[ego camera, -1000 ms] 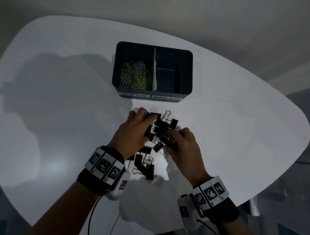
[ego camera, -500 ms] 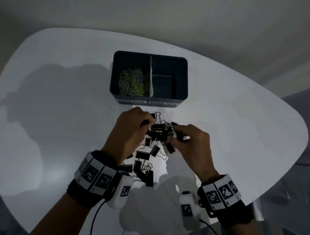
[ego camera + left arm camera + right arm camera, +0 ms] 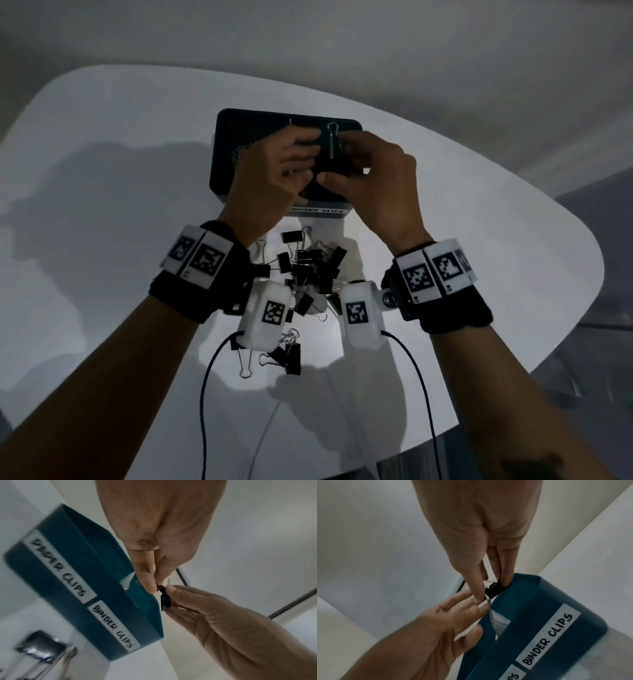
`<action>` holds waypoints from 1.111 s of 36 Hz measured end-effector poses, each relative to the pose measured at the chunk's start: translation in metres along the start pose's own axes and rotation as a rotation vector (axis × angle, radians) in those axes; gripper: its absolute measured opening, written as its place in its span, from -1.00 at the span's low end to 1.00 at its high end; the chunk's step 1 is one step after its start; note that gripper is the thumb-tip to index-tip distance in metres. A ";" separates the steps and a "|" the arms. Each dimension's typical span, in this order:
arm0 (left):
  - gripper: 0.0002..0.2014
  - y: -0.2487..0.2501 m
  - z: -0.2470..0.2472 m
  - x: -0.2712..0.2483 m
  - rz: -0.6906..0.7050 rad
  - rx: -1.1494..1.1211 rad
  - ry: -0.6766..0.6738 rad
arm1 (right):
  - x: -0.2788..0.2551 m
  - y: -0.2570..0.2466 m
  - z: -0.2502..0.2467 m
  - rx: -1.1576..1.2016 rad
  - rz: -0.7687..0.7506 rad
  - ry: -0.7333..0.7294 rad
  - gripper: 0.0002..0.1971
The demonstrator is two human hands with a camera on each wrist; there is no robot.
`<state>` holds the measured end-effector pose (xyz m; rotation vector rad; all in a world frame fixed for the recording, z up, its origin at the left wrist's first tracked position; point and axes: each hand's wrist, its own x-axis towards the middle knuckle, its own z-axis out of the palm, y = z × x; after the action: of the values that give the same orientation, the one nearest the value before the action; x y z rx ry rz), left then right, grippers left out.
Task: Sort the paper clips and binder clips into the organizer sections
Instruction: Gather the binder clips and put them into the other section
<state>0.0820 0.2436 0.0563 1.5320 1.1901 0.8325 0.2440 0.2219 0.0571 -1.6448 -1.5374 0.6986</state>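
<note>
both hands are raised over the dark teal organizer [image 3: 224, 150], which sits on the white table [image 3: 102, 171]. the left hand [image 3: 270, 171] and the right hand [image 3: 373, 178] meet above the organizer's right-hand section, the one whose front label reads "binder clips" [image 3: 112, 627]. between them they hold black binder clips [image 3: 334, 156]; one silver wire handle stands up above the fingers. in the left wrist view the left thumb and forefinger pinch the top of a clip [image 3: 164, 599] while the right fingertips touch it from the other side. in the right wrist view the right fingers [image 3: 506, 574] pinch a black clip [image 3: 494, 589] just at the organizer's rim, with the left fingertips closed against its wire. how many clips are in the grip cannot be told.

the section labelled "paper clips" [image 3: 58, 568] lies left of the white divider [image 3: 127, 581]; its contents are mostly hidden behind the left hand.

a loose heap of black binder clips [image 3: 308, 270] lies on the table just in front of the organizer, between the two wrists, with a few more clips [image 3: 284, 353] nearer the person. both wrists carry black bands with white marker blocks.
</note>
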 end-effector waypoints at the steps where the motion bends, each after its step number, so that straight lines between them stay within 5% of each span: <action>1: -0.54 -0.003 -0.002 -0.003 -0.012 0.027 -0.002 | -0.002 0.002 0.000 0.021 0.006 -0.010 -0.45; 10: -0.86 -0.016 -0.017 -0.060 0.204 0.328 0.094 | -0.066 0.022 -0.009 0.137 0.066 0.065 -0.59; 13: -0.85 -0.027 -0.017 -0.089 0.084 0.495 0.086 | -0.096 0.037 -0.010 0.045 0.134 0.061 -0.68; 19: -0.08 -0.061 -0.017 -0.122 -0.398 0.715 -0.203 | -0.132 0.075 0.003 -0.215 0.270 -0.233 -0.32; 24: 0.08 -0.065 0.012 -0.121 -0.362 0.820 -0.289 | -0.130 0.072 0.023 -0.339 0.159 -0.393 -0.05; 29: -0.09 -0.069 0.033 -0.107 -0.293 0.839 -0.288 | -0.120 0.059 0.043 -0.471 0.048 -0.482 -0.06; 40: -0.60 -0.072 0.031 -0.081 -0.240 0.784 -0.232 | -0.114 0.062 0.051 -0.266 0.082 -0.340 -0.44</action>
<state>0.0673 0.1593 -0.0176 1.9710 1.5772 -0.0060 0.2239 0.1190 -0.0349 -1.8639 -1.8774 0.8847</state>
